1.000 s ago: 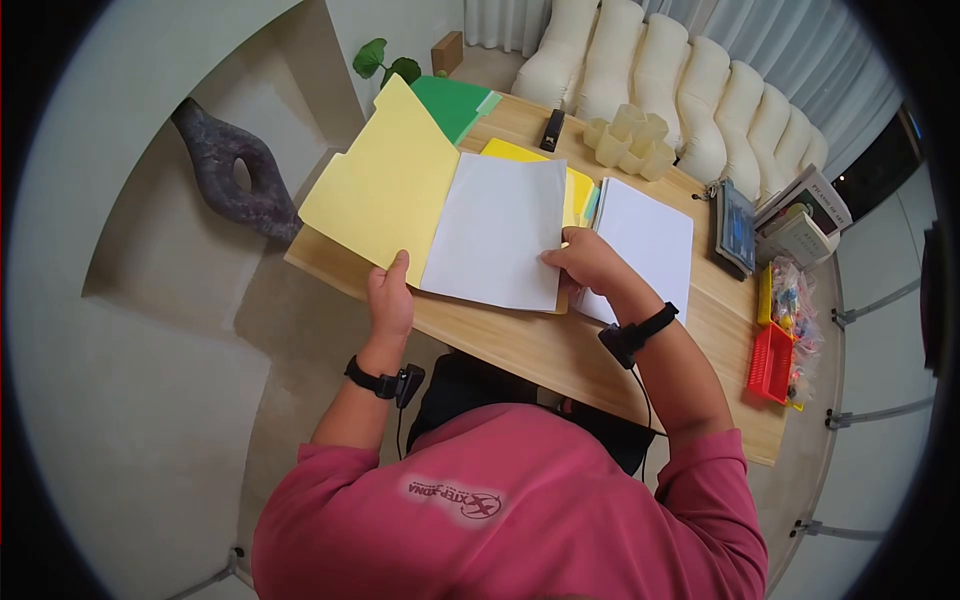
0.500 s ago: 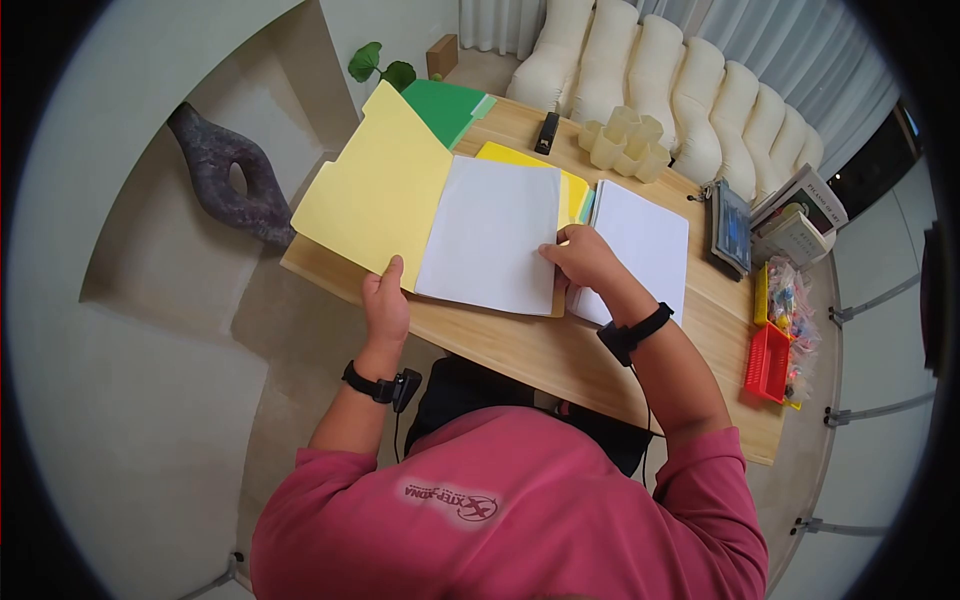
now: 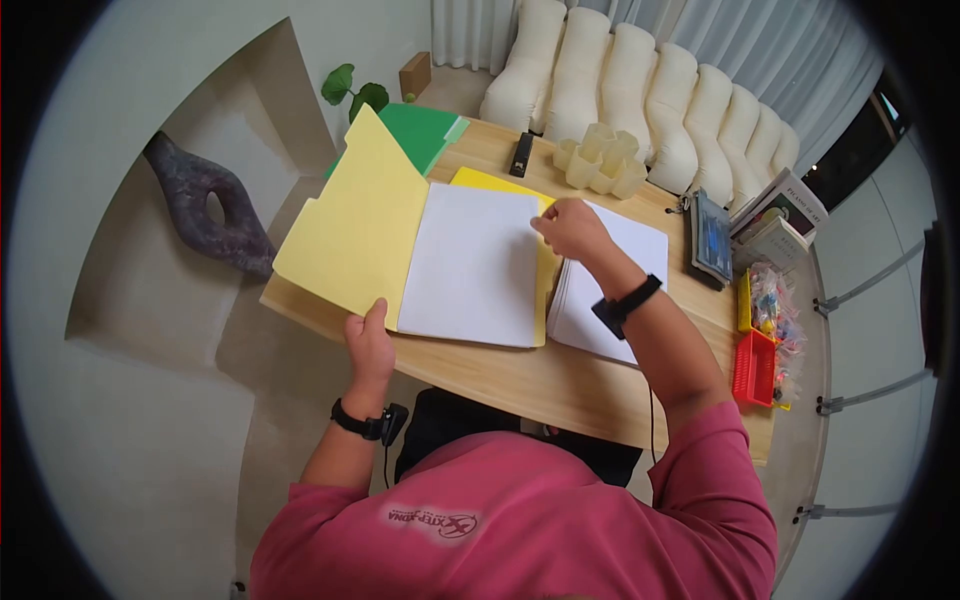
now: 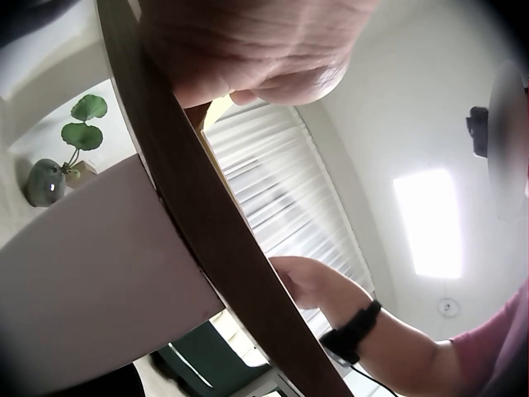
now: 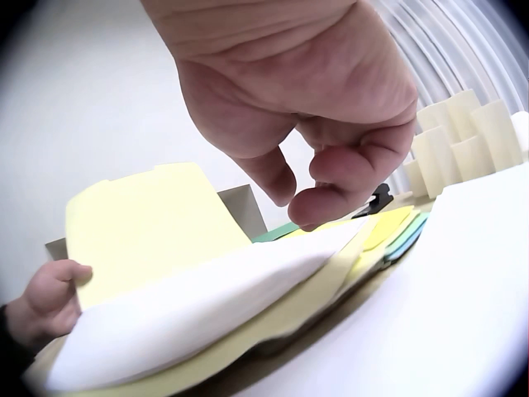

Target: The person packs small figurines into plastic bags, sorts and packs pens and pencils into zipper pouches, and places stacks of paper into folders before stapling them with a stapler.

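A pale yellow file folder (image 3: 350, 230) lies spread on the table with white paper (image 3: 470, 270) on its right half. My left hand (image 3: 371, 350) grips the folder's near edge by the fold, thumb on top and fingers underneath. Over the paper's upper right edge hovers my right hand (image 3: 576, 230); the right wrist view shows its thumb and bent fingers (image 5: 339, 194) apart, with nothing between them. To the right is a stack of white paper (image 3: 640, 250), partly covered by the right forearm. Bright yellow folders (image 3: 490, 180) show from beneath the far edge of the open one.
A green folder (image 3: 415, 135), a black stapler (image 3: 521, 155) and a cream honeycomb-shaped holder (image 3: 605, 162) stand along the far side. At the right are a blue pouch (image 3: 711, 240), books (image 3: 780, 220) and a red basket (image 3: 754, 368). The table edge (image 4: 215, 207) runs close below the left hand.
My right hand has let go of the right edge of the paper and folder and risen away from it toward the far side. My left hand keeps its grip on the folder.
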`<state>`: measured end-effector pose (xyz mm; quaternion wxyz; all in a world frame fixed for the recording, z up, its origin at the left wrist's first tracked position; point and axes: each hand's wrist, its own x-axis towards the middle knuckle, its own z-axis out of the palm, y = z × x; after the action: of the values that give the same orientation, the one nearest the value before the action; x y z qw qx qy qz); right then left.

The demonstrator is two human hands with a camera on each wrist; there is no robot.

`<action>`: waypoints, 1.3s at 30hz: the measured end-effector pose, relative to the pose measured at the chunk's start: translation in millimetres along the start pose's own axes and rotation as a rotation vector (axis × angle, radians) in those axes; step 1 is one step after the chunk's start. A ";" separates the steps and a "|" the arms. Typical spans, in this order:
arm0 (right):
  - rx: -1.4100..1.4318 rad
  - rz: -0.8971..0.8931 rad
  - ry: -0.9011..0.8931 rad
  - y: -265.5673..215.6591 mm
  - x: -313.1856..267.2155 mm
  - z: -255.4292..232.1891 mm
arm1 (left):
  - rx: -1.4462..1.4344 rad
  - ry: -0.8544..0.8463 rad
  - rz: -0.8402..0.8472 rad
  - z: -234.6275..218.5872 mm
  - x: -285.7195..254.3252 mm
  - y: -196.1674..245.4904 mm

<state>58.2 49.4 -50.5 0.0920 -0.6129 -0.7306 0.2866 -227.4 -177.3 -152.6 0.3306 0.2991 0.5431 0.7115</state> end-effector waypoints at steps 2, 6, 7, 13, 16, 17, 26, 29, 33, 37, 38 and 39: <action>-0.044 -0.045 0.045 -8.8 45.6 -8.9 | 0.048 0.004 0.000 -1.9 0.1 -1.4; -0.120 -0.028 0.278 -38.3 124.7 -10.5 | 0.123 0.063 -0.031 4.4 -3.9 11.8; -0.093 -0.021 0.378 -43.8 136.9 -9.9 | 0.120 0.075 -0.021 6.1 -4.3 13.2; -0.083 0.062 0.358 -39.8 210.9 7.5 | 0.083 0.107 -0.016 13.6 -6.4 16.4; -0.009 0.153 0.369 -39.0 223.4 14.6 | 0.115 0.094 -0.043 5.2 -9.7 14.0; 0.015 0.121 0.389 -38.2 220.0 14.7 | 0.137 0.087 -0.062 3.9 -8.3 12.8; 0.388 -0.073 0.494 -81.6 194.1 5.3 | 0.072 0.109 -0.053 4.1 -8.3 10.7; 0.523 0.034 0.457 -89.3 228.7 33.9 | 0.053 0.058 -0.020 -0.6 -7.8 5.9; 0.630 0.037 0.151 -114.9 209.8 43.9 | 0.035 0.046 0.004 1.6 -9.6 9.5; 0.519 -0.105 0.182 -132.6 178.5 58.1 | 0.024 0.055 0.038 1.1 -9.9 7.3; 0.523 -0.105 0.183 -134.3 175.0 59.5 | 0.019 0.061 0.033 0.8 -10.5 7.6; 0.548 -0.085 0.184 -135.1 173.2 61.0 | 0.022 0.060 0.035 0.2 -11.0 7.7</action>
<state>-125.5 183.6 -66.2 0.3320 -0.5576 -0.6393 0.4124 -221.8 -187.5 -145.8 0.2982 0.2906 0.5553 0.7199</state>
